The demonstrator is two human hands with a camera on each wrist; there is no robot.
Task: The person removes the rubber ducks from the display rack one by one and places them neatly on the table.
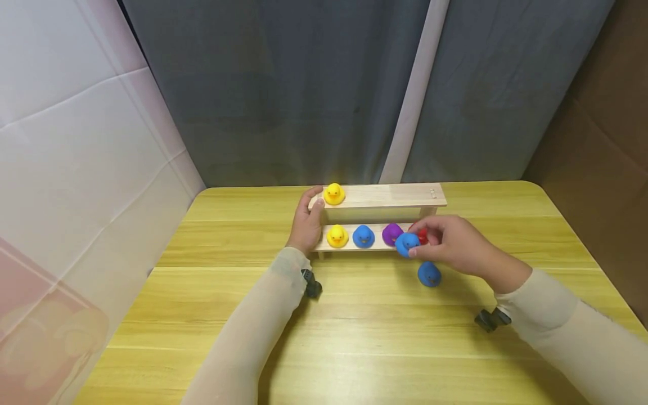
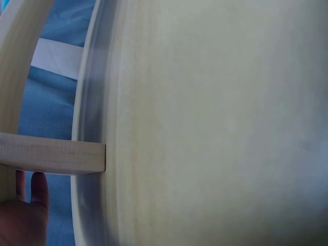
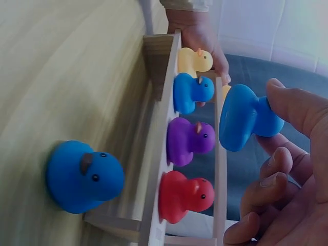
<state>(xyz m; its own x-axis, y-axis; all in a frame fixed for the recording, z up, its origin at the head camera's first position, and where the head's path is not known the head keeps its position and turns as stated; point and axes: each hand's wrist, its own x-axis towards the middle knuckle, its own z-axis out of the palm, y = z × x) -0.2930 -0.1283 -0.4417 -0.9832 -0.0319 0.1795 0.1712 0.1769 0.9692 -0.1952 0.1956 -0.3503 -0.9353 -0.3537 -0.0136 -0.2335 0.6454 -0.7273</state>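
A two-tier wooden rack (image 1: 390,195) stands on the table. My left hand (image 1: 306,225) grips its left end, with the thumb on the front side beside a yellow rubber duck (image 1: 334,194) on the upper tier. In my right hand (image 1: 463,247), thumb and fingers pinch a blue rubber duck (image 3: 240,118), held in front of the lower tier's right end. Along that lower tier sit another yellow duck (image 1: 337,236), a blue duck (image 1: 363,237), a purple duck (image 3: 187,141) and a red duck (image 3: 179,197). The right hand partly covers the red one in the head view.
One more blue duck (image 1: 429,274) rests on the wooden table (image 1: 354,349), in front of the rack's right end. Grey curtain (image 1: 283,101) hangs behind the table. White fabric (image 1: 76,112) lines the left side and a brown panel (image 1: 597,124) the right.
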